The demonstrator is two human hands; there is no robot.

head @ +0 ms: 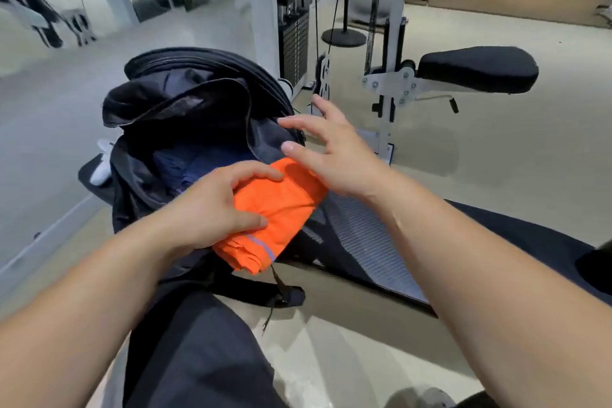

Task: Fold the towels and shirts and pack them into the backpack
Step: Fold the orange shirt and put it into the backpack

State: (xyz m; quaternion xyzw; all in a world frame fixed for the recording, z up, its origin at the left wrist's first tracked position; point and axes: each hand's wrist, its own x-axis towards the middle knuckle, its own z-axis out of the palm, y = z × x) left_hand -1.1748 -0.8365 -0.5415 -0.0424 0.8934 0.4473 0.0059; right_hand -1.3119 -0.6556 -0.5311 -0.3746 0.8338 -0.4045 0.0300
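Grips the folded orange cloth (284, 209) in the left hand (212, 205), fingers and thumb curled round it, right at the mouth of the backpack (205, 60), half across the rim at 5 o'clock of the opening. Spreads the right hand (334, 156) at 1 o'clock of the cloth, fingers apart and holding nothing, beside the edge of the flap (185, 109); cannot tell whether the fingertips touch the fabric. Looks like the packing step, with a blue cloth (185, 166) lying inside at 10 o'clock of the orange one. To do it well: hook the flap with the right hand and draw it toward 12 o'clock, slide the orange cloth in flat onto the blue one, folded edge first, and release only once it sits, so the layers do not spring open. Mind the loose hem (261, 247) with the grey stripe at 6 o'clock, likely to snag on the zip (249, 116). Cannot make out how deep the backpack goes, what lies beneath the blue cloth, or whether the orange piece is a shirt or a towel. Loses the bench (516, 242) past the 3 o'clock edge; shows no other laundry.
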